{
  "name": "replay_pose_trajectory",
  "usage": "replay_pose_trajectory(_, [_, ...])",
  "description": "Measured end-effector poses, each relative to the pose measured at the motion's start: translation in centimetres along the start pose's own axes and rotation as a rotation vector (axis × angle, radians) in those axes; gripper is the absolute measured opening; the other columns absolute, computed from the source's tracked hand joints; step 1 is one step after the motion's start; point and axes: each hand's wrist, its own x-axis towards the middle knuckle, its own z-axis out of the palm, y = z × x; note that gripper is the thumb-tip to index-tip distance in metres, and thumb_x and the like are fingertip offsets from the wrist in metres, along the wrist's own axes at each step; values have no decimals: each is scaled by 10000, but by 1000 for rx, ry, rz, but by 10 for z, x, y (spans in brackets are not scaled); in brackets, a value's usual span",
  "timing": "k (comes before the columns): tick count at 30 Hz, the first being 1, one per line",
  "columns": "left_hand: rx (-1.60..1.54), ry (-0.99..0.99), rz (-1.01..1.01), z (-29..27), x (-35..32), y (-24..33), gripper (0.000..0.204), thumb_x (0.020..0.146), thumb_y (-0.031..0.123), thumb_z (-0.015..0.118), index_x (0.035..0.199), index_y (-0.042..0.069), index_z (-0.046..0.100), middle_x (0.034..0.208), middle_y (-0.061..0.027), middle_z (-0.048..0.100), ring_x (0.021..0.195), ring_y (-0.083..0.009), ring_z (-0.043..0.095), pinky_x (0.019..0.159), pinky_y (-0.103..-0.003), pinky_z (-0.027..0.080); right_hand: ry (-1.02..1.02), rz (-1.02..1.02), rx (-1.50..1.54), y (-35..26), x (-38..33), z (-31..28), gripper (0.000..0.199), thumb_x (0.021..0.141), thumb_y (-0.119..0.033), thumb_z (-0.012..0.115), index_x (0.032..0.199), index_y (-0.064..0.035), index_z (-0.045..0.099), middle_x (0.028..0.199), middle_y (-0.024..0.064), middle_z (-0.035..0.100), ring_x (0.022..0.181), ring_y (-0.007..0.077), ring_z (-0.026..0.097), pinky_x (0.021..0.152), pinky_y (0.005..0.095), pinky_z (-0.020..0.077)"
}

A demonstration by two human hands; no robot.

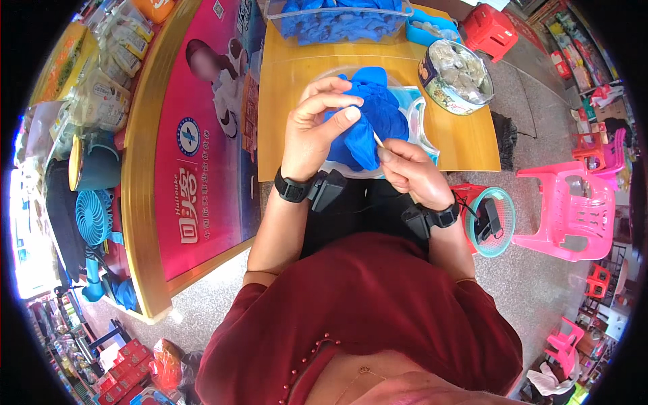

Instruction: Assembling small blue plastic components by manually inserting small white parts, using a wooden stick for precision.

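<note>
Over the table's near edge, my left hand [318, 116] is closed, thumb and fingertips pinching a blue soft piece [363, 144], cloth-like or thin film. My right hand [415, 170], just right of it, is pinched around a thin pale stick [379, 141]; the stick's upper end meets the blue piece. More crumpled blue pieces [383, 108] lie right behind my fingers, on a clear round dish or lid [332, 166] that they mostly cover. Beside them lies a white and light-blue packet or sheet [420, 128]. Where the stick's lower end sits is hidden in my grip.
On the yellow table [472, 145] stand a clear bin [403, 15] full of blue pieces, a blue tray [432, 28] and a round tin [459, 101] holding clear packets. A pink-fronted counter [177, 223] bounds the left. At right are a turquoise basket [511, 223] and pink chair [574, 209].
</note>
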Motion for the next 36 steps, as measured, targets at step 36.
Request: replay_pose_trajectory(36, [120, 41, -324, 19, -6, -20, 192, 909, 228, 669, 889, 41, 632, 753, 29, 594, 673, -47, 536, 559, -198, 439, 306, -203, -415, 22, 16, -4, 209, 964, -224, 573, 925, -31, 642, 676, -44, 486, 605, 49, 403, 539, 221, 337])
